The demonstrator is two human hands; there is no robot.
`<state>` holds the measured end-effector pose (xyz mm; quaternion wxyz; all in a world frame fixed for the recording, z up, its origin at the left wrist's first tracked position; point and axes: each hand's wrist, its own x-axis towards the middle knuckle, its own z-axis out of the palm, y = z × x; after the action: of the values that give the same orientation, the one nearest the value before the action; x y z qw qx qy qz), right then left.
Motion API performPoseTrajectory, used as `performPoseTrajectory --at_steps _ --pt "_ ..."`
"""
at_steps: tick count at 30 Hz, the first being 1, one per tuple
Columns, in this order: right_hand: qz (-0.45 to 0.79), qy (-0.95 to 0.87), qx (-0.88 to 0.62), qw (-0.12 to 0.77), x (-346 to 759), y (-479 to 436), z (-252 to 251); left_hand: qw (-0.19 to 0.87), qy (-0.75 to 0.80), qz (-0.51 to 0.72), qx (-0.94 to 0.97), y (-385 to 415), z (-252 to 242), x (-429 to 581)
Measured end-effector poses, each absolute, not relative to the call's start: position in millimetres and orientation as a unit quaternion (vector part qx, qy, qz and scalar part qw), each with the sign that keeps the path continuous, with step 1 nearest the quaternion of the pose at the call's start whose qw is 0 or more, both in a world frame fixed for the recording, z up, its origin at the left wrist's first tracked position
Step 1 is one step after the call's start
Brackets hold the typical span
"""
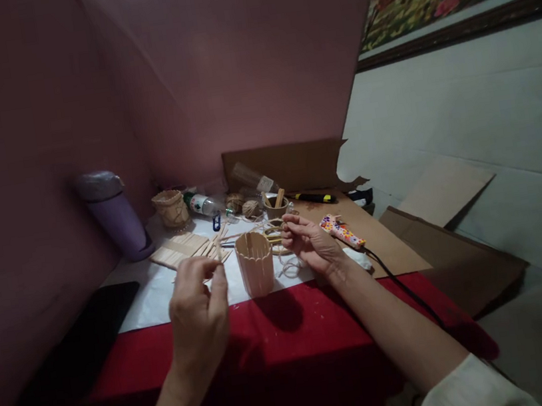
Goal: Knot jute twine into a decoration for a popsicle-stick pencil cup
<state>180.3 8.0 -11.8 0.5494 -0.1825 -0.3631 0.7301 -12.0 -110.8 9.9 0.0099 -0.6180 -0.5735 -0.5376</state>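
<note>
A pale cup of upright craft sticks with a wavy rim stands at the front edge of the white sheet. To its left my left hand is closed, thumb and forefinger pinching a short end of pale twine. On the other side my right hand is raised, its fingertips closed on thin twine. Loose loops of twine lie beneath that hand. Neither hand touches the cup. Beyond my right hand lies a glue gun with a colourful dotted pattern.
Craft sticks lie at the left, near a purple tumbler. Behind are a decorated cup, a plastic bottle, twine balls and a yellow-black utility knife. A black cord crosses the right side.
</note>
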Motion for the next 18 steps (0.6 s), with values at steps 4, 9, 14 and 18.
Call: performPoseTrajectory --at_steps 4,9,14,18 --pt "0.723 -0.349 -0.173 0.570 186 9 -6 -0.004 -0.609 -0.551 -0.571 -90 26 -32" --pt "0.647 -0.357 -0.213 0.639 188 12 -4 -0.040 -0.619 -0.541 -0.568 -60 34 -54" --pt "0.563 -0.341 -0.265 0.705 194 21 -7 -0.111 -0.568 -0.599 -0.553 -25 40 -69" --pt "0.547 -0.314 -0.268 0.728 199 24 -7 -0.268 -0.502 -0.651 -0.502 -4 42 -74"
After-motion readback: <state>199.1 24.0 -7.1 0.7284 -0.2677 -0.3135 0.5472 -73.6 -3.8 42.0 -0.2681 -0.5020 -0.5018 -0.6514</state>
